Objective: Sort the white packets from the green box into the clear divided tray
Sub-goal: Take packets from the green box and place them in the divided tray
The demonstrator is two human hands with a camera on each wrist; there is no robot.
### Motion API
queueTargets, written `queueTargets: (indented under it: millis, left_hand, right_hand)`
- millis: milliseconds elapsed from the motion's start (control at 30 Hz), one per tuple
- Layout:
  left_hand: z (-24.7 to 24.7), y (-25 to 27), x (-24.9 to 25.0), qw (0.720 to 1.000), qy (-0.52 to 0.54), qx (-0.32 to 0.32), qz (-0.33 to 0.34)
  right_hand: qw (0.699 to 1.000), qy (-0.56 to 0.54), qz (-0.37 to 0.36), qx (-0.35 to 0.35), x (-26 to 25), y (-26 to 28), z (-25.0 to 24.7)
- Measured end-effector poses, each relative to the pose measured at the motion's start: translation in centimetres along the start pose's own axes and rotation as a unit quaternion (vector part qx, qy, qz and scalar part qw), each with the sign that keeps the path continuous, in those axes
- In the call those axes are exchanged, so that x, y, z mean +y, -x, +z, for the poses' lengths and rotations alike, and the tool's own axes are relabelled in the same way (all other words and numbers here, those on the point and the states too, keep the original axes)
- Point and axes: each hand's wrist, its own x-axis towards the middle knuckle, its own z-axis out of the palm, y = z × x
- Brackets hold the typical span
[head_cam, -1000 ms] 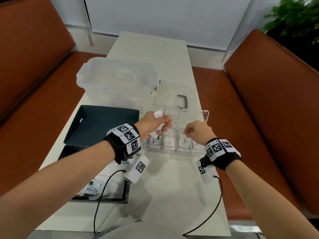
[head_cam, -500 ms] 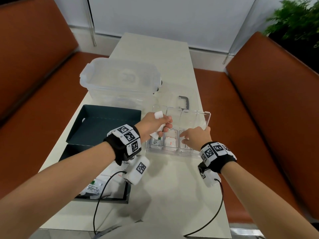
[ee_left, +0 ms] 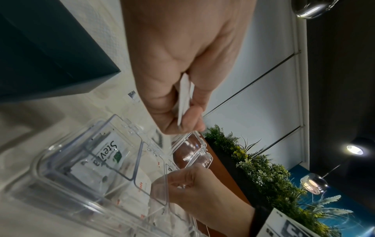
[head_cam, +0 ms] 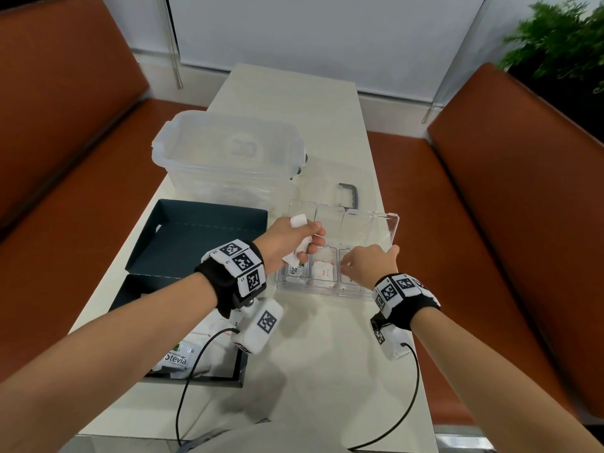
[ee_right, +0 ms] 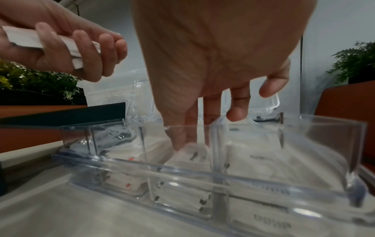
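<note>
Ok: left hand (head_cam: 291, 241) grips packets (ee_right: 24, 38); right wrist cam shows right hand (ee_right: 213, 64) fingers loose, reaching into tray (ee_right: 202, 174) (hidden from head cam).

It looked like a café or office lounge booth: a narrow pale worktop (head_cam: 294, 103) ran between two long benches upholstered in rust-brown leather (head_cam: 510, 204), its far end meeting a white wall with roller blinds (head_cam: 327, 34). Leafy green plants in a dark planter (head_cam: 562, 47) stood behind the right-hand bench, and small round spot lamps (ee_left: 354, 150) shone overhead.
</note>
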Motion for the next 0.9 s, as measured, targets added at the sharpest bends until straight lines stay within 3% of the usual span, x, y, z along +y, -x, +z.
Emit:
queueTargets:
  millis: [433,900]
  left_hand:
    - [0.0,0.2,-0.1,1.0,-0.002,0.002,-0.011]
    - [-0.1,0.4,0.2,1.0,-0.001,0.008,-0.022]
  right_hand:
    - [0.998,0.002,0.07,-0.002,-0.8,-0.1,-0.2]
    - [0.998,-0.041,0.023,-0.032,0.2,0.1,-1.0]
